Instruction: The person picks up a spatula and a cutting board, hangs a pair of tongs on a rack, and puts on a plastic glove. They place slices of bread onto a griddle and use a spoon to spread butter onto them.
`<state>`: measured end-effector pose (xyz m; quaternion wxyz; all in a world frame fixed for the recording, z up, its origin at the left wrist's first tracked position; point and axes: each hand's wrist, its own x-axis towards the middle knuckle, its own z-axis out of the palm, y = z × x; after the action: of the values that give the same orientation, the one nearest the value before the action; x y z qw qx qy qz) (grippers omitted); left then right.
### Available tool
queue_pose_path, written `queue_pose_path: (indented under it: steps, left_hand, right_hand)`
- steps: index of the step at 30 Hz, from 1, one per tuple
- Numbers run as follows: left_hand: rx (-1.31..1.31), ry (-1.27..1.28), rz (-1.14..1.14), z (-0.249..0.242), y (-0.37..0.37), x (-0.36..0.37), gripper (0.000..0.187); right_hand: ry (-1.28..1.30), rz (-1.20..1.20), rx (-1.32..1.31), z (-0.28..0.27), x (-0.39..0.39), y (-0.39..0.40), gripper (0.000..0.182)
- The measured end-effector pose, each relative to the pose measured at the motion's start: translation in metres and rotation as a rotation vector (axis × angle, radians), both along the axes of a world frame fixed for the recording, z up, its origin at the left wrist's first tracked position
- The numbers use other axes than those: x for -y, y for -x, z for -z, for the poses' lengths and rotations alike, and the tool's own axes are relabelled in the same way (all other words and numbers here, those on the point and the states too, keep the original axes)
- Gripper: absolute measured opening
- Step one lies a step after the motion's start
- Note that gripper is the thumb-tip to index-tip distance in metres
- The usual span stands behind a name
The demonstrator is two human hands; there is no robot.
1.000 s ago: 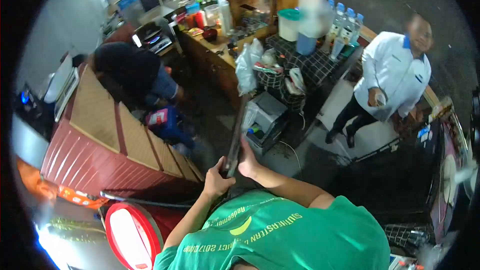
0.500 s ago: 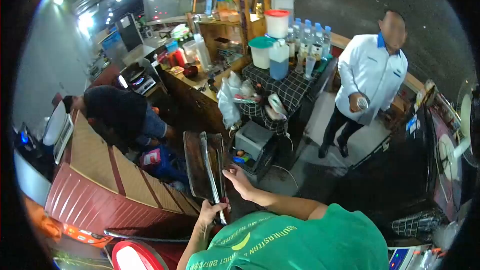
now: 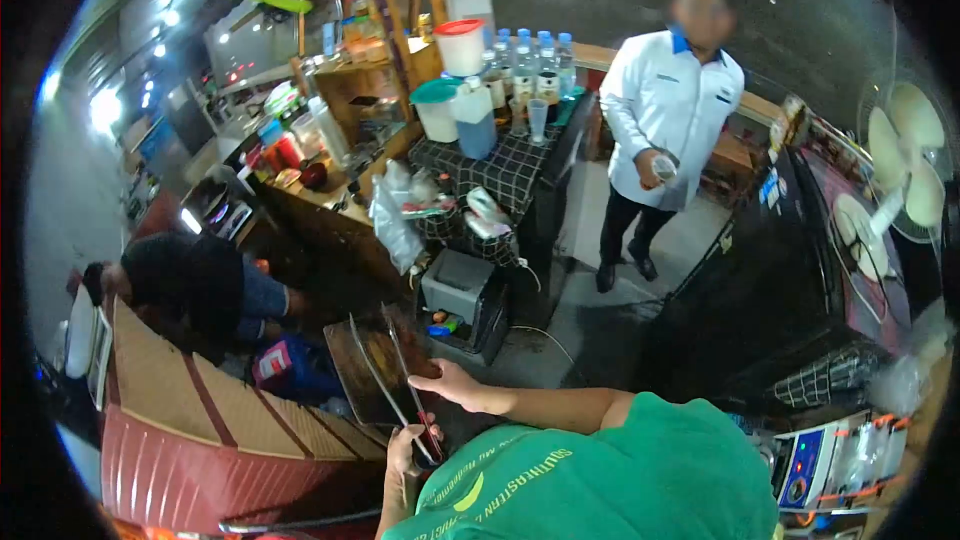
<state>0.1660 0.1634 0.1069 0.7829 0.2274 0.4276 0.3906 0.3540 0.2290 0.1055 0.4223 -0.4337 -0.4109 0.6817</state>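
At the lower middle, my left hand (image 3: 403, 452) is closed around the lower end of metal tongs (image 3: 375, 365), whose two long arms are spread apart. A flat brown board or tray (image 3: 347, 372) lies behind the tongs; whether the left hand also grips it is hidden. My right hand (image 3: 455, 386) is beside the right arm of the tongs, fingers stretched out, with nothing visible in it.
A person in a white shirt (image 3: 670, 110) stands at the right holding a cup (image 3: 663, 169). Another person in dark clothes (image 3: 185, 280) bends at the left. Tubs and bottles stand on a checkered cloth (image 3: 490, 175). A grey container (image 3: 462, 285) is below. A fan (image 3: 905, 162) stands far right.
The view has swung, so the surroundings sit further left. The tongs, nearly closed before, now have their arms spread. The person in white has shifted left in view.
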Motion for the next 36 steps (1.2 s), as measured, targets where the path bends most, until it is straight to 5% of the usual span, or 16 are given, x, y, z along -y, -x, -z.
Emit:
queue_pose_path:
  steps: [2, 10, 14, 16, 19, 22, 23, 24, 26, 27, 30, 31, 32, 36]
  left_hand:
    - [-0.007, 0.013, 0.024, 0.005, 0.001, -0.002, 0.034]
    - [-0.155, 0.009, 0.184, 0.003, 0.008, -0.005, 0.041]
    - [-0.272, 0.014, 0.084, 0.029, 0.022, -0.007, 0.044]
    - [-0.115, 0.049, 0.102, 0.003, 0.017, -0.001, 0.034]
    - [-0.111, 0.121, 0.099, -0.013, 0.015, 0.001, 0.034]
    - [-0.214, 0.036, 0.079, -0.028, 0.011, 0.004, 0.035]
    - [-0.445, -0.011, 0.137, -0.043, 0.01, 0.009, 0.034]
    - [-0.633, -0.171, 0.287, 0.013, 0.042, -0.003, 0.035]
    - [-0.406, -0.02, 0.234, 0.073, 0.069, -0.015, 0.048]
    - [-0.441, 0.02, 0.208, 0.023, 0.049, -0.005, 0.044]
    - [-0.631, -0.011, 0.117, -0.011, 0.039, 0.01, 0.043]
    - [-0.425, 0.046, 0.215, -0.01, 0.042, 0.006, 0.043]
    - [-0.415, 0.012, 0.176, -0.004, 0.045, 0.006, 0.04]
    - [-0.361, -0.172, 0.272, 0.007, 0.058, 0.016, 0.029]
  right_hand:
    - [0.043, 0.109, 0.164, 0.018, -0.002, 0.006, 0.074]
    - [-0.053, 0.067, 0.025, 0.009, -0.001, 0.001, 0.086]
    - [0.002, 0.116, 0.154, 0.079, -0.026, 0.023, 0.087]
    - [-0.02, 0.225, 0.284, 0.051, -0.017, 0.022, 0.069]
    - [0.083, 0.121, 0.275, 0.02, -0.011, 0.016, 0.067]
    - [-0.041, 0.141, 0.102, 0.04, -0.014, 0.028, 0.06]
    - [-0.002, 0.195, 0.199, 0.041, -0.013, 0.033, 0.057]
    - [0.038, 0.201, 0.234, 0.054, -0.018, 0.039, 0.054]
    - [0.081, 0.173, 0.334, 0.086, -0.031, 0.05, 0.052]
    - [0.04, 0.07, 0.255, 0.107, -0.038, 0.053, 0.085]
    - [0.04, 0.059, 0.204, 0.013, 0.0, 0.033, 0.086]
    - [0.015, 0.157, 0.249, 0.089, -0.023, 0.056, 0.079]
    - [0.07, 0.147, 0.241, 0.072, -0.018, 0.055, 0.047]
    - [0.013, 0.067, 0.146, 0.039, -0.009, 0.049, 0.046]
